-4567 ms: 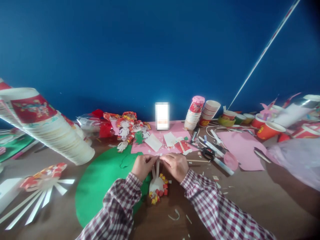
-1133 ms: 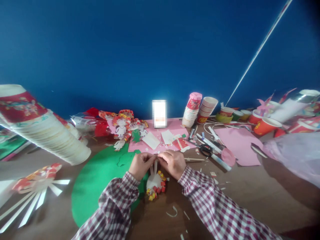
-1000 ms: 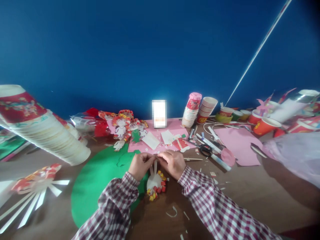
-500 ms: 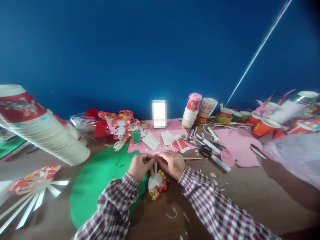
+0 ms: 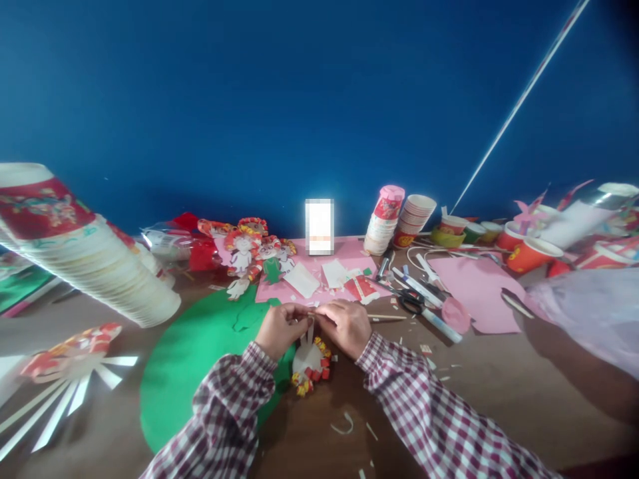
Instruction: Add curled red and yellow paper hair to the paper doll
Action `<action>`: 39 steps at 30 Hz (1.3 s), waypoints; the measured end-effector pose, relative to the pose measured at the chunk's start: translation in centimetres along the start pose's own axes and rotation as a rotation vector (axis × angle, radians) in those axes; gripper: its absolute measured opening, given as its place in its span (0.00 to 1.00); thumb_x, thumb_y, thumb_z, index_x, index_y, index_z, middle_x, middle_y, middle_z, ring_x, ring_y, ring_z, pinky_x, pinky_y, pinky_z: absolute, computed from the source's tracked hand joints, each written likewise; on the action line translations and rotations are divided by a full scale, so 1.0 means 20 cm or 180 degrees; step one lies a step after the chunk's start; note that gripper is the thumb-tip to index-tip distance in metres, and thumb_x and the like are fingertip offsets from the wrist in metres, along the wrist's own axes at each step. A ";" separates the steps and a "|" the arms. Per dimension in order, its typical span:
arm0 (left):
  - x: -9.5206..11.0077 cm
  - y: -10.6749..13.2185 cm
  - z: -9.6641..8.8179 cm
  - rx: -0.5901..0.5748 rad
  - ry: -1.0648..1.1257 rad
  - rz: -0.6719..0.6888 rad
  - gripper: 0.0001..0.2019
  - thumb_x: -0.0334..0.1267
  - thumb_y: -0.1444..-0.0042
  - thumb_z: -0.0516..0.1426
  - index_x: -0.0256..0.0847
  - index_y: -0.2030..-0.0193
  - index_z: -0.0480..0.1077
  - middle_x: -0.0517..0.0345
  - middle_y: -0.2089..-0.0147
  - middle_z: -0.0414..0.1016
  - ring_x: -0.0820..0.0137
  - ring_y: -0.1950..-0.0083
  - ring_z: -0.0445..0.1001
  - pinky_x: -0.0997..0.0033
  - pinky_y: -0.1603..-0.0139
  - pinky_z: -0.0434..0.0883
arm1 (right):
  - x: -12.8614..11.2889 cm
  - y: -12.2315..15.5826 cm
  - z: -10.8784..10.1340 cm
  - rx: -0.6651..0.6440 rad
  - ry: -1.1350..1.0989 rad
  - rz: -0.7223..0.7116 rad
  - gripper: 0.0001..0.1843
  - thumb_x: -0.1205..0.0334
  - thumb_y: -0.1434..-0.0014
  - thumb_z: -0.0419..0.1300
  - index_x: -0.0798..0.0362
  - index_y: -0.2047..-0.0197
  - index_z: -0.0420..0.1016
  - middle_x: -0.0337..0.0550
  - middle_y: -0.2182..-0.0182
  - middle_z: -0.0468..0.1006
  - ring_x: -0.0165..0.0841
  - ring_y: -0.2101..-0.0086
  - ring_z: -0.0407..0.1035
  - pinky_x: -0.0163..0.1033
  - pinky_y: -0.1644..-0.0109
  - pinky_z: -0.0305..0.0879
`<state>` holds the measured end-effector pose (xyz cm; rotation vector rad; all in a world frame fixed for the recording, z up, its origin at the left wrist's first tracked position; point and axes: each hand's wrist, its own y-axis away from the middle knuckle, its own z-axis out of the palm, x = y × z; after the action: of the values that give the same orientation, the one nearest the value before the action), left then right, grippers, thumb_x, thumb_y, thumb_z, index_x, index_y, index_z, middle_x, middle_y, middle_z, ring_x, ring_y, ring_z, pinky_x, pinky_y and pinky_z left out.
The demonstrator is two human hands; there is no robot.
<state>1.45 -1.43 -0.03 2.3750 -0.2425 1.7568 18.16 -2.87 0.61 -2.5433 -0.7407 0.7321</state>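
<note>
A cut paper cup (image 5: pixel 305 359) hangs below my hands, its white round base facing me. Curled red and yellow strips edge its lower and right sides, while straight white strips run up from it to my fingers. My left hand (image 5: pixel 282 330) is closed, thumb and forefinger pinching at the top of those strips. From the right, my right hand (image 5: pixel 345 327) pinches at the same spot, its fingertips nearly meeting the left ones. Exactly where each finger grips is partly hidden.
Green paper (image 5: pixel 200 379) lies under my left forearm. A tilted cup stack (image 5: pixel 114 266) stands left, near another cut cup with splayed strips (image 5: pixel 74 372). Scissors (image 5: pixel 412 303), a glue stick (image 5: pixel 442 326) and pink paper (image 5: pixel 474 293) lie right. Paper figures (image 5: pixel 242 253) sit at the back.
The cut paper cup has swung slightly left and tilted between my hands. My right fingertips have shifted a little; both hands keep their pinch.
</note>
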 end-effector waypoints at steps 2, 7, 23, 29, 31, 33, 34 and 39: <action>0.00 0.00 0.00 -0.0059 0.0118 -0.0085 0.16 0.40 0.59 0.59 0.31 0.64 0.72 0.53 0.72 0.75 0.72 0.73 0.70 0.77 0.74 0.66 | 0.00 0.00 0.00 0.0016 0.0003 0.0006 0.07 0.64 0.43 0.53 0.51 0.66 0.72 0.40 0.71 0.75 0.28 0.68 0.67 0.30 0.65 0.58; 0.00 0.00 -0.01 -0.0177 -0.0027 -0.0168 0.13 0.41 0.58 0.58 0.32 0.69 0.74 0.55 0.75 0.75 0.73 0.75 0.69 0.77 0.75 0.64 | -0.01 0.00 0.01 0.0004 -0.0058 -0.0007 0.09 0.61 0.41 0.51 0.51 0.65 0.72 0.41 0.71 0.75 0.29 0.68 0.67 0.31 0.64 0.58; 0.04 0.01 0.00 -0.0030 -0.0179 0.0002 0.17 0.47 0.52 0.54 0.33 0.78 0.69 0.61 0.83 0.65 0.78 0.81 0.60 0.80 0.80 0.57 | -0.01 0.00 0.01 0.0063 0.0000 -0.0073 0.09 0.61 0.41 0.50 0.51 0.64 0.71 0.40 0.69 0.75 0.29 0.67 0.66 0.32 0.63 0.58; 0.03 0.01 0.00 0.0029 -0.0247 0.0023 0.16 0.47 0.53 0.54 0.33 0.72 0.72 0.57 0.78 0.71 0.75 0.78 0.65 0.79 0.78 0.62 | -0.01 0.00 0.01 0.0063 0.0094 0.0075 0.08 0.61 0.42 0.52 0.50 0.64 0.71 0.39 0.70 0.74 0.29 0.68 0.66 0.32 0.65 0.57; 0.03 0.01 0.01 0.0064 -0.0238 0.0020 0.16 0.46 0.54 0.55 0.32 0.71 0.73 0.57 0.77 0.72 0.75 0.78 0.66 0.79 0.78 0.63 | -0.01 0.00 0.01 0.0054 0.0106 0.0094 0.07 0.61 0.42 0.53 0.50 0.64 0.71 0.39 0.70 0.74 0.30 0.68 0.66 0.32 0.65 0.57; 0.03 0.01 0.01 0.0085 -0.0177 0.0016 0.15 0.45 0.54 0.56 0.32 0.70 0.73 0.56 0.76 0.73 0.74 0.77 0.67 0.78 0.77 0.64 | -0.01 0.00 0.01 0.0033 0.0091 0.0100 0.07 0.62 0.43 0.53 0.50 0.64 0.71 0.39 0.70 0.74 0.30 0.68 0.66 0.32 0.65 0.57; 0.03 0.01 0.01 0.0085 -0.0132 0.0004 0.15 0.45 0.55 0.56 0.32 0.69 0.73 0.55 0.75 0.74 0.74 0.77 0.67 0.78 0.77 0.64 | -0.01 0.00 0.01 0.0025 0.0078 0.0105 0.07 0.62 0.43 0.53 0.50 0.64 0.71 0.39 0.70 0.74 0.30 0.68 0.66 0.32 0.65 0.57; 0.04 0.01 0.00 0.0061 0.0062 -0.0077 0.16 0.44 0.56 0.58 0.30 0.67 0.73 0.53 0.74 0.75 0.74 0.76 0.69 0.78 0.76 0.65 | -0.01 0.00 0.01 0.0035 0.0034 0.0132 0.07 0.61 0.43 0.52 0.51 0.65 0.71 0.39 0.70 0.74 0.29 0.68 0.67 0.32 0.64 0.57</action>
<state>1.72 -1.70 0.74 2.3625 -0.1945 1.7786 17.87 -2.95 0.52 -2.5575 -0.6803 0.7335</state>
